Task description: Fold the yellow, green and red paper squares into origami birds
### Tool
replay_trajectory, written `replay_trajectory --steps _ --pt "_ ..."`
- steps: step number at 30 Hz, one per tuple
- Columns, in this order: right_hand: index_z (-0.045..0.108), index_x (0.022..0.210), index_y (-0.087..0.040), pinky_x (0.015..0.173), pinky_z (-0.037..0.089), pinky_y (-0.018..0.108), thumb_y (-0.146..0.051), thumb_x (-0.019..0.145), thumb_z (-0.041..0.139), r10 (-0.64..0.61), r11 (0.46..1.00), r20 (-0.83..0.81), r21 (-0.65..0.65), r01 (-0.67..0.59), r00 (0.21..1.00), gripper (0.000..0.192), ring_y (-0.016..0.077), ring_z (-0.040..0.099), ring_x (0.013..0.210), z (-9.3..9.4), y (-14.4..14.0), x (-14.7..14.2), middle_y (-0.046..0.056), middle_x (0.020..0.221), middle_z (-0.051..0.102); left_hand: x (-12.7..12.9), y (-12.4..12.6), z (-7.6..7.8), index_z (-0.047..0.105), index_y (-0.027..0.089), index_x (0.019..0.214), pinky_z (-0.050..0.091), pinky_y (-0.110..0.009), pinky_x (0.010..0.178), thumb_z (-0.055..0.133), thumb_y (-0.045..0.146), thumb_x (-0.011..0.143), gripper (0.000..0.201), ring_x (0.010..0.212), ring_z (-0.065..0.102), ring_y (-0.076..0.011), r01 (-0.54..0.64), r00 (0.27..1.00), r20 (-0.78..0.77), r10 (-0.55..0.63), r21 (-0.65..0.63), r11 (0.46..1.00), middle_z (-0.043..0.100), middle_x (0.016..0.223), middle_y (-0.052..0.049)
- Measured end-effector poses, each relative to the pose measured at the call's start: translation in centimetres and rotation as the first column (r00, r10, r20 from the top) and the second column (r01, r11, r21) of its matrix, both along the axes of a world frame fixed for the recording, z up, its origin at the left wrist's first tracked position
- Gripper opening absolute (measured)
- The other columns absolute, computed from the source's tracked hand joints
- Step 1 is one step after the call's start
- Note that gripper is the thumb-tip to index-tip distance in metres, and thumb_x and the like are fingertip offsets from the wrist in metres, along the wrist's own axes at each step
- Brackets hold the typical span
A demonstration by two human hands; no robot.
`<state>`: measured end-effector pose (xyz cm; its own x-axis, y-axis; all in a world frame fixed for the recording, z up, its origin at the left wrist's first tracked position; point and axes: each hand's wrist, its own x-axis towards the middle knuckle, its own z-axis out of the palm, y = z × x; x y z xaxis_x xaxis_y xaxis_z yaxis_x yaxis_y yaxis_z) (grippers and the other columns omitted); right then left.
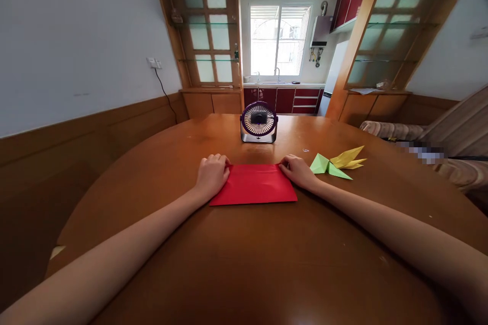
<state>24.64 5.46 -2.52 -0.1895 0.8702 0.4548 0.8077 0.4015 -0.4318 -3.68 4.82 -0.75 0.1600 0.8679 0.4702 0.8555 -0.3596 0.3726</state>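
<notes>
- Nearest, a broad stretch of brown worktop [244,254] lies beneath the left forearm [125,244] and the right forearm [392,223], which reach forward from either side and converge towards the middle.
- Next comes the near edge of the red paper [255,185]; neither hand touches this edge, which runs roughly straight from left to right.
- The paper itself rests on the worktop between the hands. Its long axis seems to run sideways, from one hand to the other, though the slanted view shortens its depth. Whether it is one layer or doubled, I cannot tell.
- At its far left corner, the left hand [212,175] grips with curled fingers, the tips partly hidden. At the far right corner, the right hand [298,170] pinches the paper between thumb and fingers.
- So the far edge spans the gap between the two hands, and most of the sheet lies on the person's side of them. Neither hand is nearer: both are on it.
- Beside the right wrist sits a folded green paper [321,163], with a folded yellow paper [347,158] just behind it.
- Past the red paper's far edge, a small fan [258,121] stands upright, apart from both hands.
- Farthest off is a kitchen window [279,40].
</notes>
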Motion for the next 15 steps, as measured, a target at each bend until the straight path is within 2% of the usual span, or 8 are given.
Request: replay_trajectory --steps 2,4,6,8,11,13,15 --pt "0.064 0.081 -0.015 0.066 0.040 0.027 -0.017 0.087 0.055 -0.006 1.000 0.045 0.003 0.006 0.999 0.012 0.0175 0.057 0.073 0.0 -0.1 -0.1 0.009 0.086 0.064 0.5 -0.3 0.0 0.065 0.015 0.110 0.031 -0.048 0.100 0.054 0.011 0.082 0.030 0.116 0.050 -0.0339 0.031 0.989 -0.145 -0.017 0.093 0.995 0.061 0.119 -0.017" --pt "0.064 0.083 -0.014 0.066 0.041 0.027 -0.017 0.088 0.054 -0.010 1.000 0.077 0.004 0.010 0.997 0.012 0.0175 0.057 0.073 0.1 -0.2 -0.2 0.009 0.087 0.064 0.9 -0.3 0.1 0.059 0.017 0.124 0.028 -0.049 0.104 0.047 0.009 0.088 0.039 0.126 0.045 -0.0332 0.155 0.941 -0.323 -0.096 0.165 0.974 0.051 0.136 -0.018" --pt "0.064 0.084 -0.014 0.066 0.042 0.026 -0.017 0.088 0.053 -0.011 1.000 0.097 0.004 0.011 0.995 0.012 0.0173 0.058 0.073 0.2 -0.3 -0.2 0.010 0.089 0.064 1.1 0.1 0.2 0.056 0.022 0.129 0.026 -0.048 0.109 0.042 0.009 0.092 0.042 0.132 0.040 -0.0295 0.325 0.862 -0.447 -0.240 0.124 0.937 0.045 0.145 -0.013" --pt "0.064 0.085 -0.014 0.067 0.042 0.026 -0.017 0.089 0.053 -0.011 1.000 0.112 0.005 0.010 0.994 0.012 0.0174 0.059 0.075 0.3 -0.3 -0.1 0.010 0.090 0.064 1.2 0.6 0.2 0.057 0.025 0.128 0.027 -0.042 0.110 0.042 0.009 0.092 0.042 0.133 0.041 -0.0248 0.442 0.778 -0.493 -0.389 -0.010 0.897 0.047 0.145 -0.009" --pt "0.064 0.085 -0.014 0.068 0.042 0.026 -0.017 0.089 0.054 -0.013 1.000 0.125 0.007 0.012 0.992 0.011 0.0178 0.060 0.077 0.4 -0.4 -0.1 0.009 0.090 0.064 1.4 1.1 0.5 0.057 0.024 0.128 0.035 -0.034 0.106 0.043 0.008 0.090 0.044 0.128 0.049 -0.0206 0.475 0.723 -0.476 -0.501 -0.184 0.860 0.054 0.140 -0.007" --pt "0.064 0.084 -0.014 0.068 0.042 0.026 -0.017 0.089 0.054 -0.015 1.000 0.130 0.007 0.014 0.991 0.012 0.0179 0.060 0.077 0.4 -0.4 0.0 0.009 0.089 0.064 1.9 0.9 0.7 0.058 0.023 0.126 0.040 -0.032 0.102 0.044 0.009 0.088 0.043 0.125 0.052 -0.0202 0.448 0.738 -0.460 -0.493 -0.212 0.868 0.057 0.136 -0.007" --pt "0.064 0.083 -0.014 0.067 0.042 0.026 -0.018 0.089 0.054 -0.017 1.000 0.131 0.008 0.016 0.991 0.012 0.0180 0.060 0.077 0.4 -0.3 0.0 0.009 0.088 0.064 2.7 0.2 0.9 0.062 0.021 0.120 0.044 -0.033 0.097 0.045 0.013 0.088 0.037 0.119 0.057 -0.0223 0.393 0.772 -0.464 -0.435 -0.189 0.900 0.061 0.129 -0.009"
